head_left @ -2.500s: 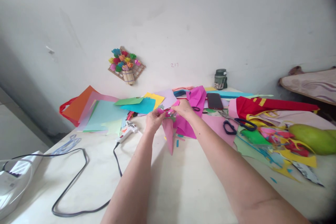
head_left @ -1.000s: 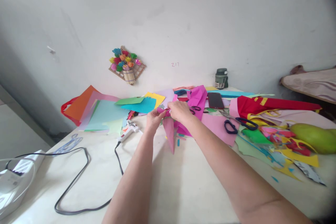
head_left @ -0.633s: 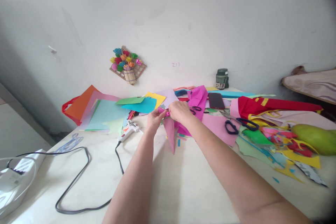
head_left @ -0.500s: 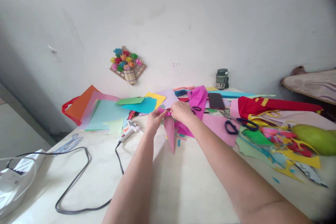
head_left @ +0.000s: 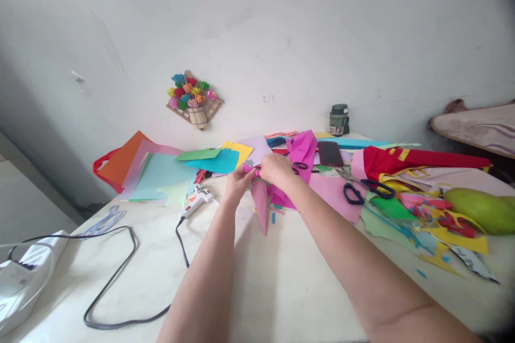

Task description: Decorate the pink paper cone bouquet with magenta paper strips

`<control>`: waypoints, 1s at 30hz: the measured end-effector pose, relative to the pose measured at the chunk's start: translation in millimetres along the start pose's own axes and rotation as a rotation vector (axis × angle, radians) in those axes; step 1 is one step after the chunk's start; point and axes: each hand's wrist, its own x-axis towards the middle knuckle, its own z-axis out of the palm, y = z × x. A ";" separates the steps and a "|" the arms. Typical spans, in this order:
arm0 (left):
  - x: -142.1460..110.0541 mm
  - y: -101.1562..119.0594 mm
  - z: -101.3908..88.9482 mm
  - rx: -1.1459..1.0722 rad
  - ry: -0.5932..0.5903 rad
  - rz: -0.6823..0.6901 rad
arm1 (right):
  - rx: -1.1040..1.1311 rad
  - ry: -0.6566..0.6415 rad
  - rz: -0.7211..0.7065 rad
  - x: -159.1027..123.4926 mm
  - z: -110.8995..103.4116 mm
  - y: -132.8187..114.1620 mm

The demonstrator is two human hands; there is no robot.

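My left hand [head_left: 237, 183] and my right hand [head_left: 276, 169] meet above the table, both pinched on the top of a pink paper cone [head_left: 260, 206] that points down toward me. Small bright paper pieces sit at the cone's mouth between my fingers. Magenta paper [head_left: 302, 151] lies just behind my right hand. A white glue gun [head_left: 196, 200] lies left of my left hand, its black cord [head_left: 120, 273] looping over the table.
Coloured paper sheets [head_left: 161, 171] are stacked at the back left. A phone [head_left: 330, 153], dark-handled scissors [head_left: 364, 190], paper scraps [head_left: 438, 225] and a green mango [head_left: 480, 210] lie right. A paper flower plaque [head_left: 193, 98] hangs on the wall. A green jar [head_left: 338, 120] stands behind.
My right hand has shifted a little left, closing on the cone's top beside my left hand. The cone stays in place.
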 end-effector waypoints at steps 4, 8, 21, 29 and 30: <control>1.2 -2.1 -1.4 0.016 -0.008 0.014 | -0.054 0.024 -0.017 -1.9 -0.6 -2.1; 2.6 -4.2 -1.1 -0.002 -0.015 0.018 | -0.060 0.067 -0.024 0.5 4.0 2.3; 2.8 -4.8 0.7 -0.059 -0.039 0.002 | 0.290 -0.030 0.084 12.1 20.6 14.2; 2.9 -7.2 0.4 -0.067 -0.039 0.003 | 0.498 -0.158 0.095 24.3 39.9 21.3; 2.7 -6.8 0.7 -0.066 -0.034 0.005 | 0.508 -0.163 0.096 24.0 39.6 21.2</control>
